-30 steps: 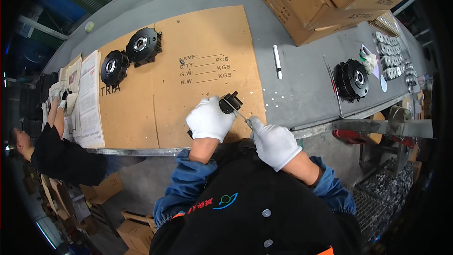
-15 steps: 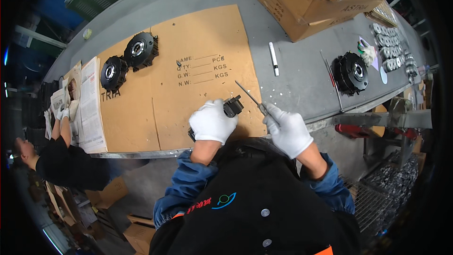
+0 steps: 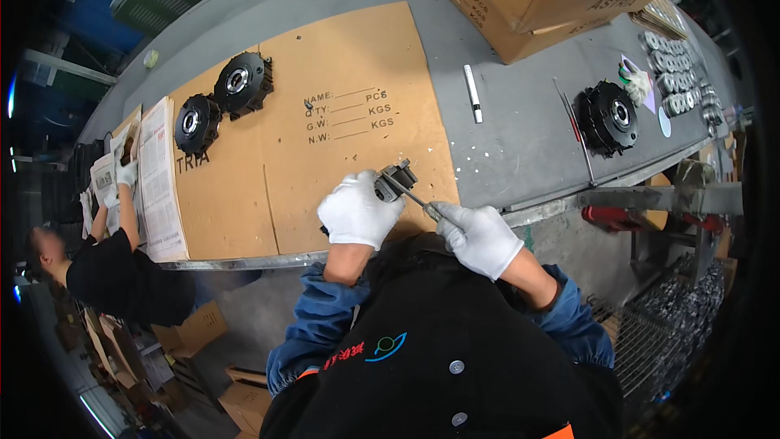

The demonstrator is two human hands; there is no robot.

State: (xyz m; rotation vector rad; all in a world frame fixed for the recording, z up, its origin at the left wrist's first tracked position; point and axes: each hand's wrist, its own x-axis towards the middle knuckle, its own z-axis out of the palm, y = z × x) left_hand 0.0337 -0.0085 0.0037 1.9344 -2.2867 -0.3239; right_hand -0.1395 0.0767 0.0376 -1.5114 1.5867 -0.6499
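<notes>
My left hand [image 3: 357,211], in a white glove, is closed around a dark metal part [image 3: 400,177] just above the cardboard sheet [image 3: 325,175]. Much of the part is hidden by the glove; its blocky, notched end sticks out to the right. My right hand [image 3: 481,240], gloved too, grips a slim file [image 3: 416,199] by the handle. The file slants up and left, with its tip lying against the exposed end of the part.
Two black round hubs [image 3: 242,85] sit on the cardboard's left. A white marker [image 3: 473,93], another black hub [image 3: 608,118], thin rods [image 3: 577,126] and metal rings [image 3: 670,73] lie rightward. Cartons [image 3: 536,4] stand behind. A co-worker [image 3: 106,268] handles something at far left.
My right hand has moved left and slightly down, bringing the file's tip from beyond the part onto it. The left hand has shifted slightly left, still holding the part.
</notes>
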